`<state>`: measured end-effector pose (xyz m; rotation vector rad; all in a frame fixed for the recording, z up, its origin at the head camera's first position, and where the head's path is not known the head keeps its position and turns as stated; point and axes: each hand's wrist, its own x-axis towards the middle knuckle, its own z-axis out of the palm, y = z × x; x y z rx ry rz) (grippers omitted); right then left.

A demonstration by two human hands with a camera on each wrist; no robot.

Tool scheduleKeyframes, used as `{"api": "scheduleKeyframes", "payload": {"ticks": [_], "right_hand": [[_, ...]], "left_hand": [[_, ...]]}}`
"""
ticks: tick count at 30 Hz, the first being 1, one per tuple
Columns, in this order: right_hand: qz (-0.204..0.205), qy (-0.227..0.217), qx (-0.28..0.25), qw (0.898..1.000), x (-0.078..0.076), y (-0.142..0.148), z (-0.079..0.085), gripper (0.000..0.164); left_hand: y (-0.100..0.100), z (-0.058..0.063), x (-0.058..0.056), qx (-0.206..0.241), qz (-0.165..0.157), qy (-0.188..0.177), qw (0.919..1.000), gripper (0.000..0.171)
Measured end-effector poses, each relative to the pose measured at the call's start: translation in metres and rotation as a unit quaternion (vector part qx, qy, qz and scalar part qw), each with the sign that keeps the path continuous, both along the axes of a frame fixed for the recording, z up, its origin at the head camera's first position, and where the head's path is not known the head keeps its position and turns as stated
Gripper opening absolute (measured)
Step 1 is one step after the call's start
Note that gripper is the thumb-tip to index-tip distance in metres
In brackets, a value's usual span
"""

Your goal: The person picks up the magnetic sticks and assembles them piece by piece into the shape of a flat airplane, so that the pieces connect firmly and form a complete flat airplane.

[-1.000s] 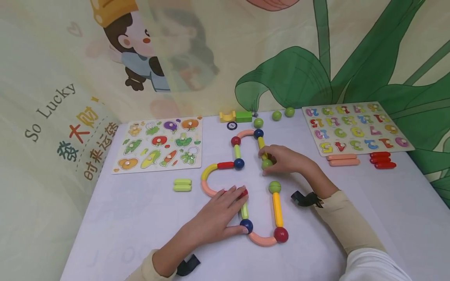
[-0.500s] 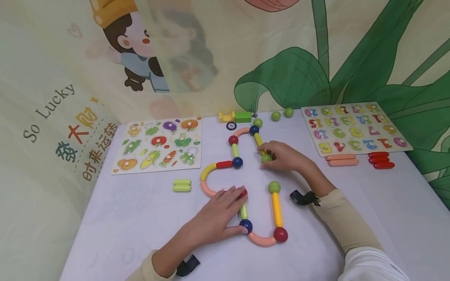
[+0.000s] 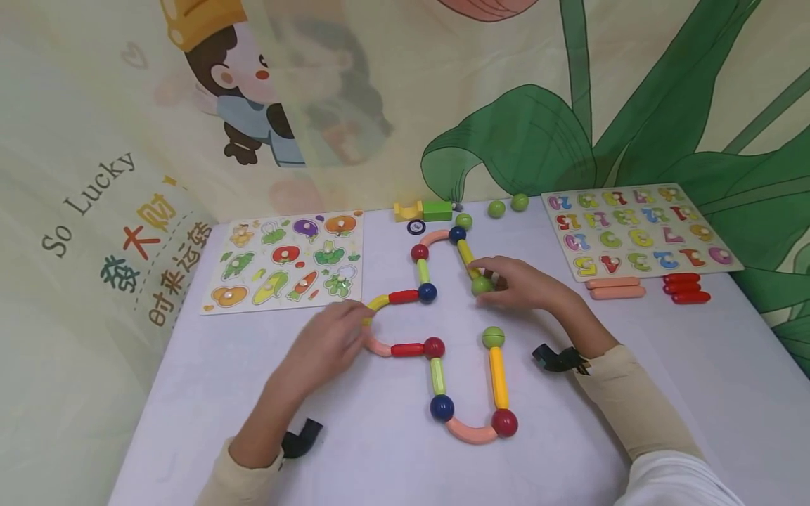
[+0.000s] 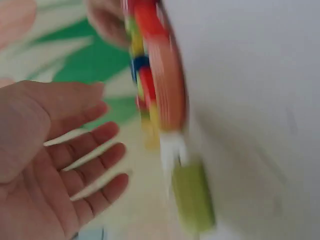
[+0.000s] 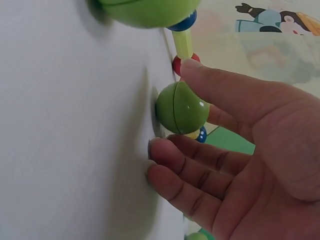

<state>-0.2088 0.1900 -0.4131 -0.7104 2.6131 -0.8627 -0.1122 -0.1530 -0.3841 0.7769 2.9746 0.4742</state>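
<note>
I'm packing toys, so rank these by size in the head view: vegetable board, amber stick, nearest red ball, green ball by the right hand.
1. Vegetable board
2. Amber stick
Unsure: red ball and green ball look close, but the red is nearer the camera.

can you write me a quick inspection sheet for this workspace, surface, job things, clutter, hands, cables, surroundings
surface: pale table, flat
job's things: chain of balls and sticks, with a gap between its far green ball and near green ball
clutter: loose light green sticks, pink sticks and red sticks; vegetable board; number board; yellow-and-green toy
left hand: fingers spread, at the chain's left bend; contact unclear
right hand: thumb and fingers around the far green ball; firmness of hold unclear
cables: nothing seen
surroundings: printed backdrop with leaves, a cartoon figure and lettering
</note>
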Motion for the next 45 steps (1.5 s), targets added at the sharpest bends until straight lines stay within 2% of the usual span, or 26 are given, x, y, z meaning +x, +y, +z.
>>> {"api": "scheduleKeyframes", "payload": {"ticks": [2,6,11,17,20,25,28,32,37,40,45], "right_hand": [[-0.004,-0.001,-0.003,1.0,0.002,0.004,-0.001,0.061],[0.003,0.01,-0.018,1.0,0.003,0.006,-0.002,0.057],[0.013,0.027,-0.038,0.999,0.004,0.005,-0.003,0.053],[0.012,0.021,-0.044,0.999,0.005,0.006,-0.007,0.05],[0.013,0.023,-0.046,0.999,0.004,0.006,-0.008,0.049],[0.013,0.025,-0.052,0.998,0.004,0.007,-0.009,0.048],[0.017,0.03,-0.053,0.998,0.004,0.007,-0.009,0.048],[0.021,0.034,-0.053,0.998,0.004,0.007,-0.008,0.049],[0.02,0.029,-0.051,0.998,0.004,0.007,-0.008,0.05],[0.016,0.026,-0.053,0.998,0.004,0.007,-0.008,0.05],[0.014,0.025,-0.059,0.998,0.005,0.006,-0.009,0.05]], "left_hand": [[-0.017,0.002,-0.01,-0.029,0.039,-0.013,0.9987,0.039],[-0.038,0.001,-0.018,-0.059,0.065,-0.075,0.9933,0.035],[-0.043,-0.003,-0.023,-0.029,0.078,-0.114,0.9899,0.032],[-0.045,-0.001,-0.029,0.007,0.111,-0.178,0.9778,0.024],[-0.045,0.0,-0.031,0.015,0.109,-0.189,0.9757,0.023],[-0.042,0.001,-0.035,0.004,0.113,-0.177,0.9777,0.024],[-0.034,0.004,-0.039,0.005,0.114,-0.154,0.9815,0.027],[-0.014,0.01,-0.046,0.027,0.097,-0.125,0.987,0.03],[0.024,0.017,-0.056,0.035,0.058,-0.122,0.9901,0.037],[0.048,0.015,-0.065,0.035,0.029,-0.11,0.9928,0.037],[0.084,0.002,-0.078,0.051,-0.003,-0.092,0.9944,0.032]]}}
